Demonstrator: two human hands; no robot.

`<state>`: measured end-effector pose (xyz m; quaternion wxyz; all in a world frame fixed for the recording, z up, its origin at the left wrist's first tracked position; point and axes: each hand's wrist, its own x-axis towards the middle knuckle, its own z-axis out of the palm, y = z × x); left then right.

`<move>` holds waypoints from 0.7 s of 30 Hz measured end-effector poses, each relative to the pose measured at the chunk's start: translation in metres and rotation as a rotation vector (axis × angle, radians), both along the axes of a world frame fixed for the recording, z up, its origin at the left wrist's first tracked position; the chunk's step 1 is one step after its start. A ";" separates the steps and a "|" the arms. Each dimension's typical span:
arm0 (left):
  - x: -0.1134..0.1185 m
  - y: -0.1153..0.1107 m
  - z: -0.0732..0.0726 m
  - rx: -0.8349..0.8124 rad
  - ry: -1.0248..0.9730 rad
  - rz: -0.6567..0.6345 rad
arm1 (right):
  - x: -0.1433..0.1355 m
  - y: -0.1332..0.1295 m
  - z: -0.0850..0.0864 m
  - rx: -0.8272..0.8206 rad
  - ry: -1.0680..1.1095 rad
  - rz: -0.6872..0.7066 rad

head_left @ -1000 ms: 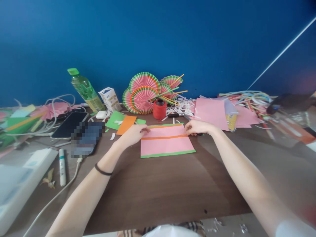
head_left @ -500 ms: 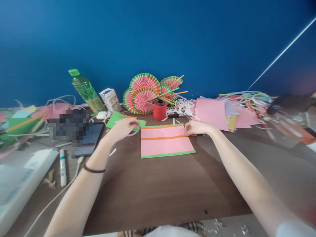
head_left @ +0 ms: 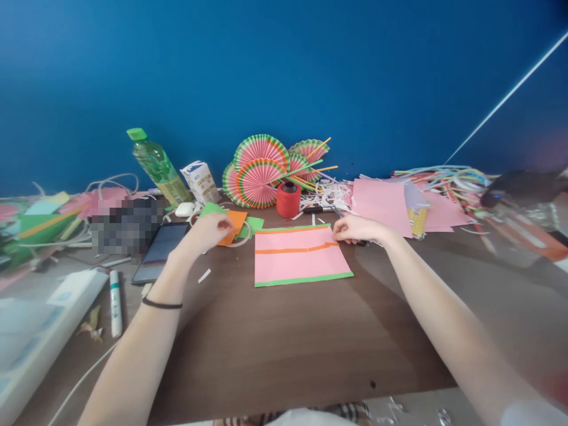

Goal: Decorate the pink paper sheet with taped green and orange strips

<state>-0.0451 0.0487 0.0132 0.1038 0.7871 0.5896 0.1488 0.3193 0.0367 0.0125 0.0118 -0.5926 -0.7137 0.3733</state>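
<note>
A pink sheet (head_left: 293, 265) with green edge strips and two orange strips lies flat on the brown table (head_left: 284, 337). The lower orange strip (head_left: 284, 251) bends upward toward its right end. There my right hand (head_left: 350, 229) pinches at the sheet's upper right edge, fingers pressed together; whether it grips the strip's end is too small to tell. To the left, my left hand (head_left: 213, 231) has its fingers curled together beside an orange paper piece (head_left: 236, 227) and green paper (head_left: 254, 226). What those fingers hold, if anything, I cannot make out.
Folded paper fans (head_left: 261, 171) and a red spool (head_left: 288, 201) stand behind the sheet. A green bottle (head_left: 160, 171), small carton (head_left: 202, 182), phone (head_left: 160, 251), marker (head_left: 115, 305) and power strip (head_left: 48, 331) are left. Pink papers (head_left: 381, 206) lie right.
My left hand has moved left, away from the pink sheet, and more of the orange paper shows. The lower orange strip now looks bent. My right hand stays nearly in place.
</note>
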 end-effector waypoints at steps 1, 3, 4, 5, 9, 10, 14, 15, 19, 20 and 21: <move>0.002 0.000 -0.003 -0.020 0.036 -0.041 | 0.000 0.000 0.000 0.007 0.000 -0.005; 0.006 0.000 -0.006 -0.064 0.125 -0.076 | 0.000 0.001 -0.001 0.016 0.001 -0.013; 0.007 0.000 -0.008 -0.083 0.166 -0.081 | 0.000 0.001 -0.001 0.018 -0.001 -0.016; 0.009 -0.001 -0.008 -0.095 0.197 -0.087 | -0.001 0.001 -0.001 0.020 -0.004 -0.019; 0.009 -0.005 -0.004 -0.057 0.150 -0.139 | -0.002 0.001 -0.002 0.035 0.005 -0.036; 0.008 -0.007 -0.001 -0.041 0.100 -0.126 | -0.002 0.001 -0.003 0.038 0.010 -0.035; 0.006 -0.013 0.015 -0.008 -0.158 0.066 | -0.001 0.002 -0.005 0.070 0.032 -0.038; 0.005 -0.015 0.019 -0.013 -0.217 0.111 | -0.001 0.002 -0.006 0.084 0.042 -0.040; -0.002 -0.013 0.024 -0.047 -0.346 0.211 | 0.000 0.003 -0.008 0.121 0.071 -0.038; -0.004 -0.012 0.023 -0.044 -0.371 0.220 | 0.000 0.004 -0.008 0.124 0.074 -0.039; -0.005 -0.010 0.023 -0.033 -0.407 0.225 | 0.000 0.004 -0.009 0.128 0.079 -0.039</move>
